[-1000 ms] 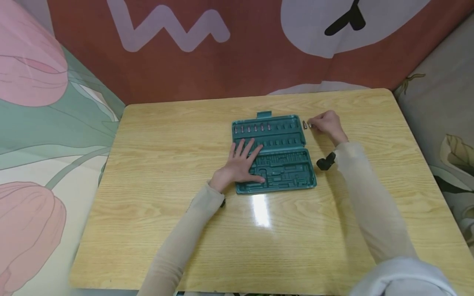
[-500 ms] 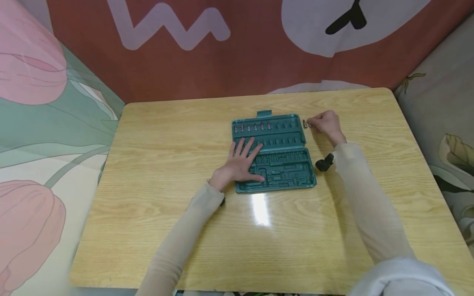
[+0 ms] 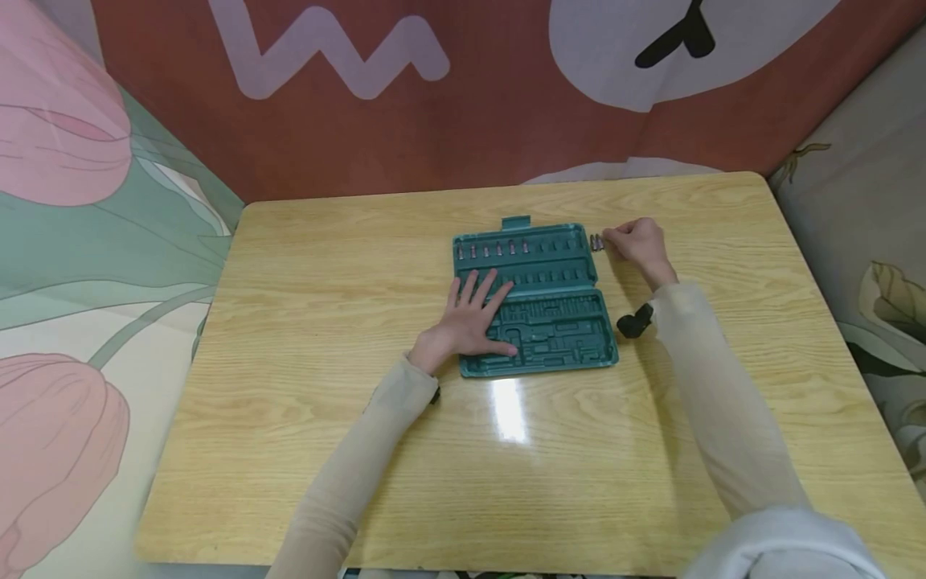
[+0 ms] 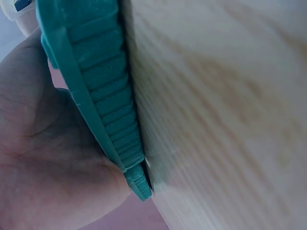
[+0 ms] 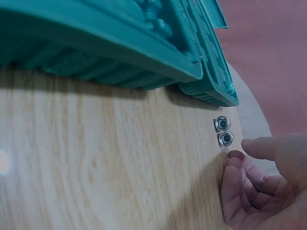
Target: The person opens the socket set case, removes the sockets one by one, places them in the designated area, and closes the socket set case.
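Observation:
A green plastic tool case point(image 3: 557, 354) lies unfolded on the table, with moulded slots in both halves. My left hand point(image 3: 469, 328) rests flat across its left side with fingers spread; the left wrist view shows the palm point(image 4: 53, 139) over the case's edge point(image 4: 96, 120). Several small metal sockets point(image 3: 499, 248) sit in the upper row of slots. Just right of the case, two shiny sockets point(image 5: 223, 123) lie side by side on the table. My right hand point(image 5: 259, 182) is beside them, thumb and forefinger slightly apart, other fingers curled, nothing visible between them.
The wooden table point(image 3: 304, 289) extends around the case on all sides. A red patterned cloth point(image 3: 477, 137) hangs behind its far edge. A black wrist camera point(image 3: 635, 321) is at the right cuff.
The right-hand socket, which was between my right fingertips, now lies against the other one. My right fingers have let go and drawn slightly away to the right. The left hand stays put.

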`<action>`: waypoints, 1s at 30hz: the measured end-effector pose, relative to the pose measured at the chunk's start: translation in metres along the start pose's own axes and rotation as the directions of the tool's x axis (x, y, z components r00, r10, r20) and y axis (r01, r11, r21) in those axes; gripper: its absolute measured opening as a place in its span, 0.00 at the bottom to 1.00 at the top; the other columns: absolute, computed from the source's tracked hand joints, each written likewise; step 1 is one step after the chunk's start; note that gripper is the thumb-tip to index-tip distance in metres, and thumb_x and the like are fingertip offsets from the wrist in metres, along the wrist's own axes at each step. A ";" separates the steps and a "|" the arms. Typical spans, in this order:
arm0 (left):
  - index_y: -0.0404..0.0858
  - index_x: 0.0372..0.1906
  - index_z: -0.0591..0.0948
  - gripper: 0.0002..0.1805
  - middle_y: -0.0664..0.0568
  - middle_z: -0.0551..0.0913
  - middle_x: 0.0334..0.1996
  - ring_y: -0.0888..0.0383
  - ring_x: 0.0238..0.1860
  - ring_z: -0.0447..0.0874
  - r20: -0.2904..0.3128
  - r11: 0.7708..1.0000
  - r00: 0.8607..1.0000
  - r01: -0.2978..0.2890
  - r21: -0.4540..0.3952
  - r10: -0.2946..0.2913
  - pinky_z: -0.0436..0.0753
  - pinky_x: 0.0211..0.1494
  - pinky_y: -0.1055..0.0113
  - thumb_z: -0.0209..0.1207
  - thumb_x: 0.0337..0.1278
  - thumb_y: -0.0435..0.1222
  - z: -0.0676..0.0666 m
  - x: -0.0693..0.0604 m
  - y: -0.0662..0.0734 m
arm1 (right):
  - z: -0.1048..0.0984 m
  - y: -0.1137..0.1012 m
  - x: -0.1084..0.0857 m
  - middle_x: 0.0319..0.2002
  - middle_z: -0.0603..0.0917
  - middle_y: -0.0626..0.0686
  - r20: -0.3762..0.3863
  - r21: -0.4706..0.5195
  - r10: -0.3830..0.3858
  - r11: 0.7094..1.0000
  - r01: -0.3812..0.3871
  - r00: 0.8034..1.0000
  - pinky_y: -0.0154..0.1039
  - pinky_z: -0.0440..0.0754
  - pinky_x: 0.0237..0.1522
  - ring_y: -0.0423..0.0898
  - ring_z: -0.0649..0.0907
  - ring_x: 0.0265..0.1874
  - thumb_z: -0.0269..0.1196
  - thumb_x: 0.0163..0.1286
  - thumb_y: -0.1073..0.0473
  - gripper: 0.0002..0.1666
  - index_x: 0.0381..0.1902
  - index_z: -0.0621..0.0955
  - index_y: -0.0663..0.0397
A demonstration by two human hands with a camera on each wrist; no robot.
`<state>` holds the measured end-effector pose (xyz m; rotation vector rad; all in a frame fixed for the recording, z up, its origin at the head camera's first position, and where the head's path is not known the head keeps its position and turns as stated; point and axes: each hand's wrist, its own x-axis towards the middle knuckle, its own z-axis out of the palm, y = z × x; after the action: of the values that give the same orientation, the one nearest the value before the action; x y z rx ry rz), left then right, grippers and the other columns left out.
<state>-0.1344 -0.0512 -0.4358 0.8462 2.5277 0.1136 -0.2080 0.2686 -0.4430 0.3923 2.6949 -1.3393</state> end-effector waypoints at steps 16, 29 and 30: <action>0.49 0.78 0.35 0.61 0.46 0.27 0.76 0.42 0.74 0.22 -0.017 1.000 1.000 -0.015 -0.019 0.015 0.29 0.71 0.44 0.54 0.50 0.70 0.002 0.001 -0.002 | 0.002 0.001 0.002 0.34 0.85 0.59 -0.007 -0.027 0.000 1.000 -0.001 1.000 0.29 0.77 0.23 0.36 0.79 0.21 0.58 0.70 0.54 0.22 0.44 0.83 0.72; 0.50 0.77 0.34 0.60 0.46 0.25 0.76 0.43 0.74 0.21 -0.008 0.999 1.000 -0.021 -0.024 0.021 0.28 0.71 0.45 0.54 0.51 0.70 0.001 0.001 -0.003 | 0.042 -0.062 -0.005 0.33 0.84 0.65 0.061 -0.043 -0.192 0.980 0.195 0.979 0.31 0.78 0.22 0.44 0.81 0.21 0.59 0.71 0.59 0.17 0.43 0.84 0.71; 0.50 0.77 0.33 0.60 0.46 0.25 0.76 0.43 0.74 0.21 -0.007 1.000 1.000 -0.021 -0.022 0.021 0.28 0.71 0.45 0.54 0.51 0.70 0.001 0.001 -0.003 | 0.048 -0.067 -0.005 0.33 0.84 0.65 0.081 -0.056 -0.198 0.978 0.203 0.977 0.32 0.78 0.22 0.44 0.81 0.21 0.59 0.71 0.59 0.17 0.42 0.84 0.71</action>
<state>-0.1360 -0.0529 -0.4375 0.8658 2.5199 0.1511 -0.2221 0.1909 -0.4198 0.0622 2.7664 -1.2816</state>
